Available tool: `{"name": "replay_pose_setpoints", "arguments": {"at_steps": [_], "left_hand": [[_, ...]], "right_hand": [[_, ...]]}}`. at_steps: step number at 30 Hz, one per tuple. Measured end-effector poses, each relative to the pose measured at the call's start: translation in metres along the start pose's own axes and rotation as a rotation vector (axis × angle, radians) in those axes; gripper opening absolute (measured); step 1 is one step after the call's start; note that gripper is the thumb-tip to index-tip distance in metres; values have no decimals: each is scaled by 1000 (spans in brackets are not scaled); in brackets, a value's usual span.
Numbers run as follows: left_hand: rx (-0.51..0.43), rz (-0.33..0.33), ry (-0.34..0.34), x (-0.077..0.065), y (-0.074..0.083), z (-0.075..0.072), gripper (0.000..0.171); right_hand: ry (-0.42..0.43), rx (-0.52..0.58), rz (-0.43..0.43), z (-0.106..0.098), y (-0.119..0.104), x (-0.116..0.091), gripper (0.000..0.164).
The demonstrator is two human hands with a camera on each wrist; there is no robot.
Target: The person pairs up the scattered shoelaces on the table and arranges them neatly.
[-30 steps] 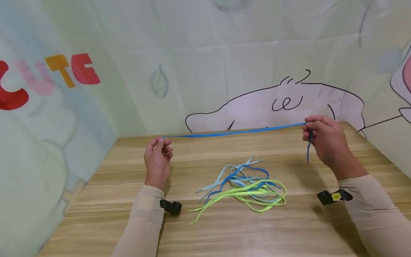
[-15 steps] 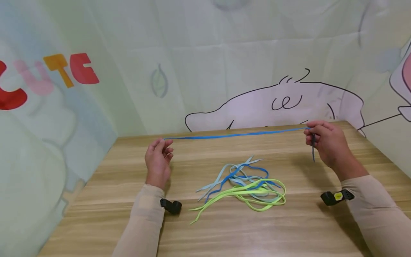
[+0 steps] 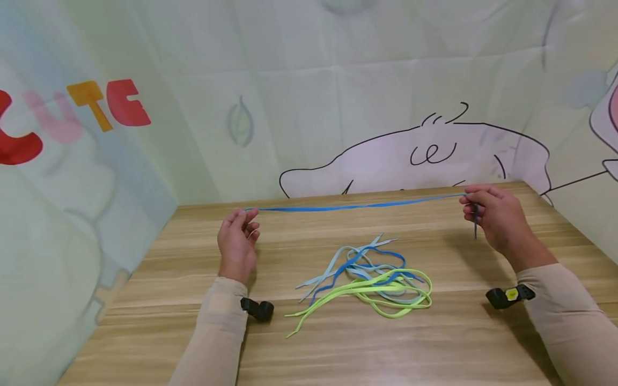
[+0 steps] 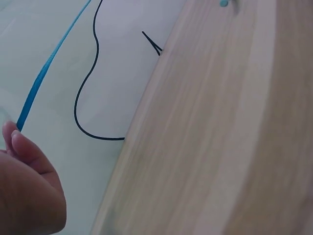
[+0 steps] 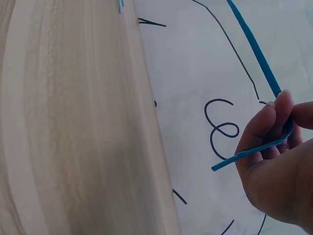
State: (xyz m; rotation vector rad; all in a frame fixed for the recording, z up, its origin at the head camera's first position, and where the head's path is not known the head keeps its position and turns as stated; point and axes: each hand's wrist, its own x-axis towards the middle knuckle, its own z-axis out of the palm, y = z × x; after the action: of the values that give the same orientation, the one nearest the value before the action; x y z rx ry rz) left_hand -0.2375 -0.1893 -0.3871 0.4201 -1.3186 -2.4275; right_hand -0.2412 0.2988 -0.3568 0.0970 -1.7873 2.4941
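Note:
A blue shoelace is stretched nearly level between both hands, above the far part of the table. My left hand pinches one end between thumb and fingertips; in the left wrist view the lace runs up from the fingertips. At the other side my right hand pinches it close to its other end. A short tail hangs past the right fingers. Between the hands lies a loose pile of shoelaces: light blue laces, a darker blue lace and yellow-green laces.
The wooden table meets a printed cloth backdrop along its back edge and sides. A small black wrist camera sits on the left sleeve, another camera on the right sleeve.
My right hand has come slightly down and to the right with its end of the blue shoelace, and the lace hangs a little lower. The left hand and the pile look unchanged.

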Motion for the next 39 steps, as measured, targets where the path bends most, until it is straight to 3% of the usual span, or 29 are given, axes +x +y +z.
{"name": "replay_pose_setpoints", "arguments": {"at_steps": [11,22,33,39], "left_hand": [[7,-9,19,-1,1,-1,25],[-21,5,41,2,2,-3,14],[-31,5,66,3,1,-8,16],[-19,14,74,4,1,-7,16]], "right_hand": [[50,-85,34,-6,2,0,6],[49,-103,63,-13,4,1,14],[66,-186,79,-13,9,3,8],[18,-225,90,-15,10,5,21]]}}
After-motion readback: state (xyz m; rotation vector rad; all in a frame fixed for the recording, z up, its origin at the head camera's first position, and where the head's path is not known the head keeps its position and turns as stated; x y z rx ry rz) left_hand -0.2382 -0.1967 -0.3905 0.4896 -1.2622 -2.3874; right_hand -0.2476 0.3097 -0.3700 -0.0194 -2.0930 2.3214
